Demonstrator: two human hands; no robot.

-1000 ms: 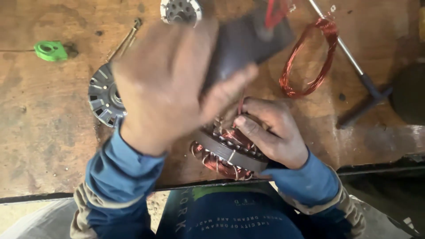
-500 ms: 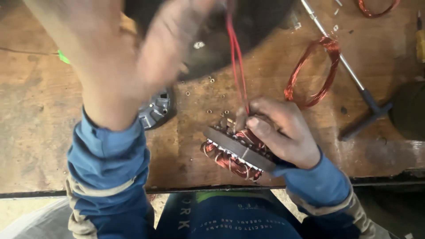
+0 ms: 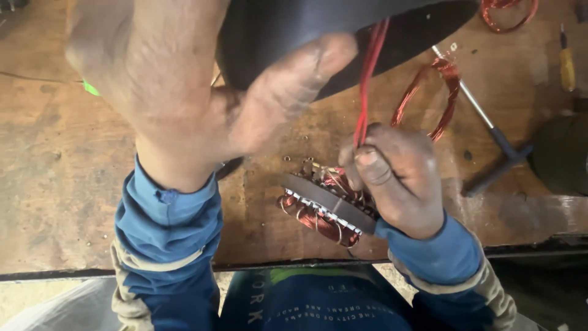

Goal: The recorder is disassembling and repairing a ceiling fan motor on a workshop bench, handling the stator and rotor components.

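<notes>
Half the black spool (image 3: 343,37) is cut off above left hand (image 3: 184,92).

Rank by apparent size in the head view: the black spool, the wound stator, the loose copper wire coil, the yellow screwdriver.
1. Black spool, though held close to the camera, which inflates it.
2. Wound stator.
3. Loose copper wire coil.
4. Yellow screwdriver.

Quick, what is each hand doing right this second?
Left hand: closed on a big black spool, raised near the camera.
Right hand: pinching red wire from the spool, resting on the copper-wound stator.
</notes>
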